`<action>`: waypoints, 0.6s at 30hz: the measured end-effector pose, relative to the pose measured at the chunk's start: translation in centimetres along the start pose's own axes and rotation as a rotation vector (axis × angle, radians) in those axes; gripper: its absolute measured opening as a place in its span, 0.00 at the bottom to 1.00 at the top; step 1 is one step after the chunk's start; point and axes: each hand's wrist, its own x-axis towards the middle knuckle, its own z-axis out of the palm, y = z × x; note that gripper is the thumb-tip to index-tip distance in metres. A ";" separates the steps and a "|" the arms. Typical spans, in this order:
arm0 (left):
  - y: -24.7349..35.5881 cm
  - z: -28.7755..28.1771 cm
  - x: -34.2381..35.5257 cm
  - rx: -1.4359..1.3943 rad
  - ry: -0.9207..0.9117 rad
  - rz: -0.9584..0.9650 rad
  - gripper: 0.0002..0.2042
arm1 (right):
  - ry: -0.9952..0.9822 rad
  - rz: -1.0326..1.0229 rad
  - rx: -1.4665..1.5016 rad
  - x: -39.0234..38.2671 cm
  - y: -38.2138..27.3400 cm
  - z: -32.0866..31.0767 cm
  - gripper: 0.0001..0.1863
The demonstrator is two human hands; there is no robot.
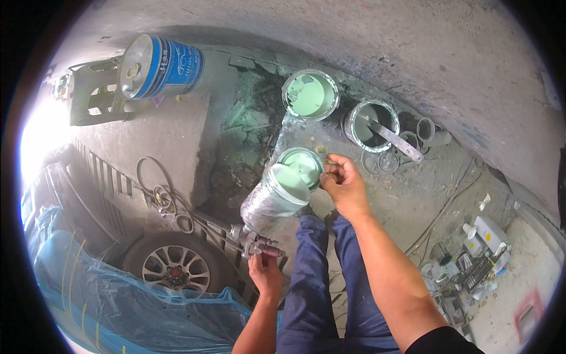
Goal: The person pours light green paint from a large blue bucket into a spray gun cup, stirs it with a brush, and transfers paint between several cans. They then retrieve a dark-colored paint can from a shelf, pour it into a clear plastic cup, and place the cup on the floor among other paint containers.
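My left hand (265, 276) is closed around a paint spray gun (254, 241) low in the middle of the view. Fixed to the gun is a paint cup (266, 203) wrapped in shiny clear film. The cup's top is uncovered, and pale green paint (290, 182) shows inside. Just beyond its mouth, my right hand (348, 189) pinches the rim of a round lid-like piece (308, 165) coated with the same green. Whether that piece touches the cup's rim I cannot tell.
Beyond my hands stand a can of green paint (306, 97) and another tin (355, 127) with a paint-smeared stirrer (398, 140). A blue-and-white drum (177, 68) rests at the far left. Nearer are a wheel (177, 268) and blue plastic sheeting (135, 318). Clutter (466, 265) lies right.
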 end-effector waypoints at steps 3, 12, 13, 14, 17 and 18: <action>-0.8 0.4 0.5 -0.115 -0.048 -0.020 0.07 | 0.005 0.026 0.009 -0.1 0.0 0.0 0.27; 0.4 0.1 5.8 -0.419 -0.370 -0.152 0.06 | -0.038 0.069 0.099 -0.8 -1.4 1.4 0.26; 0.6 0.1 6.7 -0.377 -0.411 -0.110 0.08 | -0.039 0.073 0.099 -0.9 -1.5 1.5 0.26; 0.3 0.6 7.5 -0.393 -0.419 -0.061 0.09 | -0.037 0.071 0.100 -0.9 -1.4 1.6 0.25; 2.0 1.4 9.2 -0.571 -0.318 -0.031 0.08 | -0.029 0.075 0.110 -1.0 -0.9 2.0 0.25; 2.8 1.6 9.8 -0.664 -0.319 -0.051 0.08 | -0.022 0.080 0.115 -1.1 -0.8 2.3 0.24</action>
